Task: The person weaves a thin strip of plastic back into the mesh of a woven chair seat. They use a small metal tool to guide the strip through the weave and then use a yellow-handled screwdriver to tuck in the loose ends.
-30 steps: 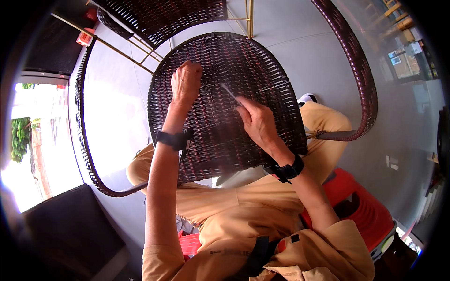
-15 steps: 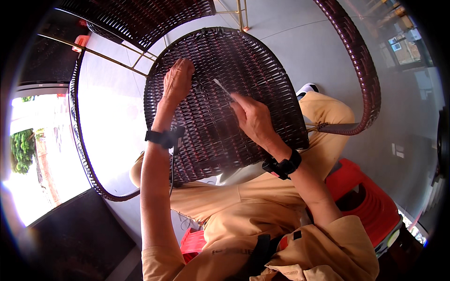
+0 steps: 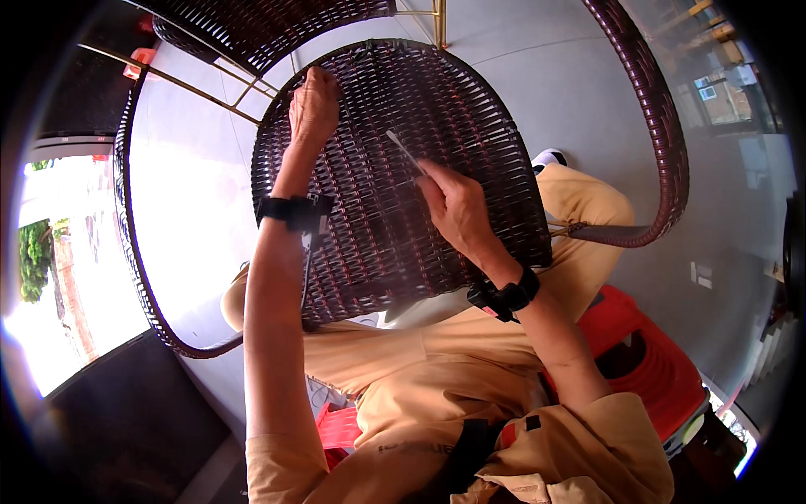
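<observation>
A dark brown woven wicker panel (image 3: 395,227), rounded at its far end, lies in front of me across my lap. Over its far left part is my left hand (image 3: 315,107), fingers curled together; whatever they pinch is too small to make out, though a thin line shows beside the fingertips. My right hand (image 3: 457,206) is closed around a thin metal tool (image 3: 405,151) with a flat tip, its handle hidden in my palm. The tip points up and left, over the middle of the weave.
A thick wicker-wrapped arm (image 3: 659,126) curves round on the right, another thinner woven rim (image 3: 134,244) on the left. Beyond stands more dark wicker (image 3: 269,34) with thin gold-coloured metal bars (image 3: 441,25). A red plastic stool (image 3: 646,370) is at my right.
My left hand has moved away from me, toward the panel's far left edge. The right hand and its tool have hardly moved. The view has shifted slightly.
</observation>
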A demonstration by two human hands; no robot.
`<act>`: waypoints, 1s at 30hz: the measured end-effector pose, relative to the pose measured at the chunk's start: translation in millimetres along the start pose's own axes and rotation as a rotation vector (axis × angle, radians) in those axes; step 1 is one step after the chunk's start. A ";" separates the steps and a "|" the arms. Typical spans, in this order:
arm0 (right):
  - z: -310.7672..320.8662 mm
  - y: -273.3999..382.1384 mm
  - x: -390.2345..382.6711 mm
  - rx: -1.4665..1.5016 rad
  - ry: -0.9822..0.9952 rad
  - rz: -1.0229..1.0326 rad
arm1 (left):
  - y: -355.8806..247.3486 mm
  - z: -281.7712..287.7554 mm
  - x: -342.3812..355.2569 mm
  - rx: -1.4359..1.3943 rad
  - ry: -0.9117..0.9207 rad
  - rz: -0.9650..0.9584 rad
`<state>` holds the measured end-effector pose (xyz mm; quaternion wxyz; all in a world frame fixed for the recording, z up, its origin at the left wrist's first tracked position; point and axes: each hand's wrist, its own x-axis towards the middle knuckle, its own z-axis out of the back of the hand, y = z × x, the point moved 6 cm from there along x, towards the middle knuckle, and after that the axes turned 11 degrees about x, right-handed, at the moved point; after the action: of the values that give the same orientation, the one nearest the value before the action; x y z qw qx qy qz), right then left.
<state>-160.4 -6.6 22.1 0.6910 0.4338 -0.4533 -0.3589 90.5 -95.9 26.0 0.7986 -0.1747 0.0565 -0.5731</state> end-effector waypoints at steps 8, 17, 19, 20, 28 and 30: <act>-0.4 -0.9 0.2 0.020 -0.003 0.014 | 17.1 -5.1 -18.8 -0.843 0.175 0.106; -0.8 3.0 1.3 -0.016 0.011 0.026 | 13.1 -11.7 -25.5 -0.591 0.034 0.037; -2.1 2.1 1.3 0.003 0.013 0.026 | 9.0 -12.3 -27.2 -0.581 -0.025 0.086; -1.7 1.4 0.9 0.009 0.009 0.021 | 6.6 -11.9 -27.0 -0.583 -0.029 0.090; -0.3 2.2 -0.9 -0.005 0.014 0.038 | 10.5 -20.5 -21.5 -0.654 -0.024 0.227; 1.1 1.6 -0.7 -0.019 0.019 0.023 | 10.3 -23.7 -20.5 -0.721 -0.013 0.288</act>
<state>-161.5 -5.7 23.5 0.7035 0.4253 -0.4483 -0.3510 85.9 -78.9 -1.8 0.7585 -0.4381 0.2735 -0.3975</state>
